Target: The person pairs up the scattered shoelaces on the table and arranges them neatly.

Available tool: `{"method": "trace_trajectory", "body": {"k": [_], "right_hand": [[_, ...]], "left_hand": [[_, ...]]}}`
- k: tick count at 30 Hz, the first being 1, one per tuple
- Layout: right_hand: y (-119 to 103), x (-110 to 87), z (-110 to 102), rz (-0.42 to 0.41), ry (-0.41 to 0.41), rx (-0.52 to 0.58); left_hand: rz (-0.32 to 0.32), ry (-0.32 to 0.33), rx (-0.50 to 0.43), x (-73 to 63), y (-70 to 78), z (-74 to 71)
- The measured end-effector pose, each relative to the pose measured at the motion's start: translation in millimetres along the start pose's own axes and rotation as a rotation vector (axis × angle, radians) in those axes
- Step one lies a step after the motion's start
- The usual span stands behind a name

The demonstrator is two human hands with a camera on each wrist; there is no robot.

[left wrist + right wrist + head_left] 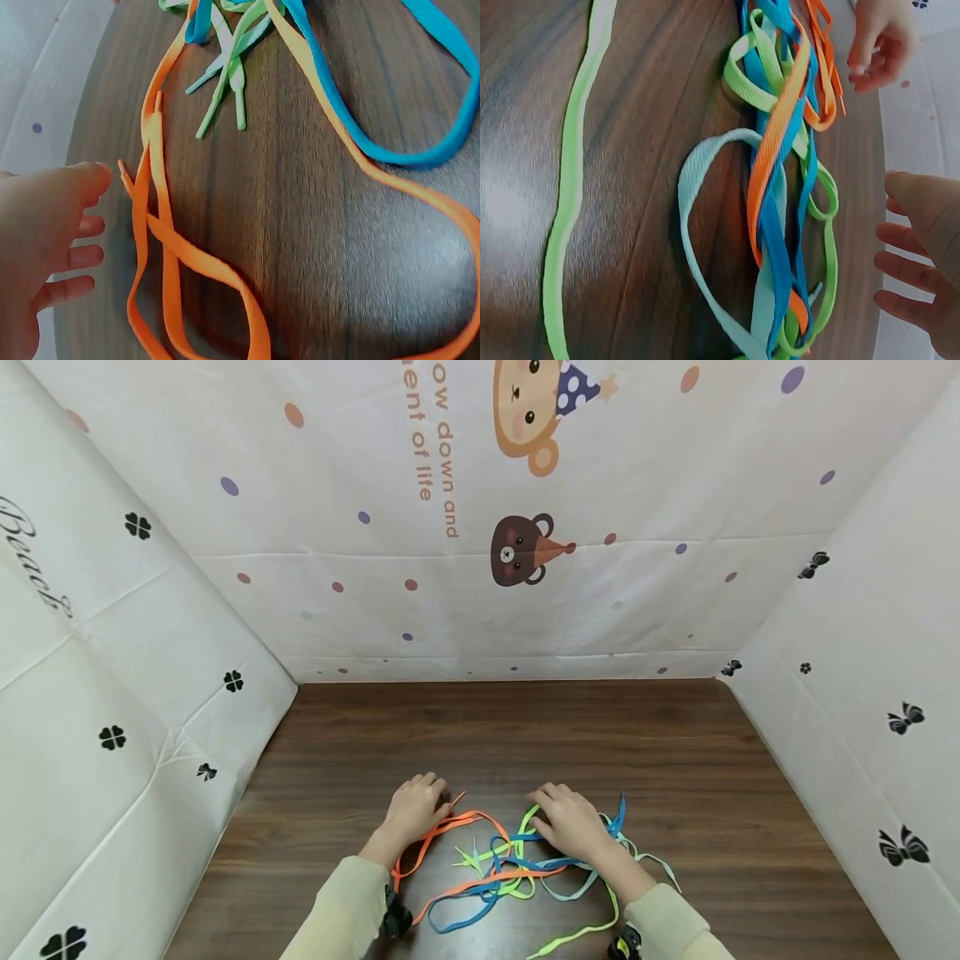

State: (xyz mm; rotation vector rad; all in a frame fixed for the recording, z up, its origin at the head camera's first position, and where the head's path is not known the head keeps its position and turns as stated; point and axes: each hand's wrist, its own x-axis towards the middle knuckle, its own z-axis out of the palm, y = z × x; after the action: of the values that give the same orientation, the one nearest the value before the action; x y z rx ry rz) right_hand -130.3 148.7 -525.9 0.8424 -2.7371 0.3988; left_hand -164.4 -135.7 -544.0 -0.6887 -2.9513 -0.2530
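Observation:
A tangle of flat shoelaces lies on the table between two hands. At its left edge, the left hand (pixel 416 810) hovers beside the orange lace (pixel 195 256), its loosely bent fingers holding nothing in the left wrist view. Over the right part of the tangle is the right hand (pixel 570 820); the right wrist view shows its fingers apart and free of the laces. A blue lace (pixel 420 159) crosses the orange one. The mint lace (pixel 690 187) loops out from the bundle, and a lime green lace (pixel 571 165) trails toward the person.
The dark wood table (pixel 510 727) is bordered by a printed white sheet (pixel 450 610) at the back and by white sheets at the left and right. Black wrist devices sit at both cuffs.

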Motion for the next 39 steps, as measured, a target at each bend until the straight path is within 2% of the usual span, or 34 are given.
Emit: {"method": "trace_trajectory", "body": {"k": [7, 15, 22, 32, 39], "right_hand": [[-9, 5.0, 10, -0.024, -0.002, 0.010], [-22, 10.3, 18, -0.051, -0.050, -0.002], [-32, 15.7, 30, -0.068, -0.044, -0.009], [-44, 25.7, 39, -0.012, -0.126, -0.029], [-46, 27.4, 45, 0.004, -0.139, -0.024]], "left_hand": [[-0.054, -0.048, -0.009, 8.7, 7.2, 6.8], [-0.113, -0.094, -0.026, 17.4, 13.5, 15.3], [-0.129, -0.076, -0.045, 18.9, 15.5, 18.8], [-0.124, -0.062, -0.047, 16.5, 15.5, 14.1], [-0.103, 0.028, -0.079, 8.4, 7.8, 1.4]]}}
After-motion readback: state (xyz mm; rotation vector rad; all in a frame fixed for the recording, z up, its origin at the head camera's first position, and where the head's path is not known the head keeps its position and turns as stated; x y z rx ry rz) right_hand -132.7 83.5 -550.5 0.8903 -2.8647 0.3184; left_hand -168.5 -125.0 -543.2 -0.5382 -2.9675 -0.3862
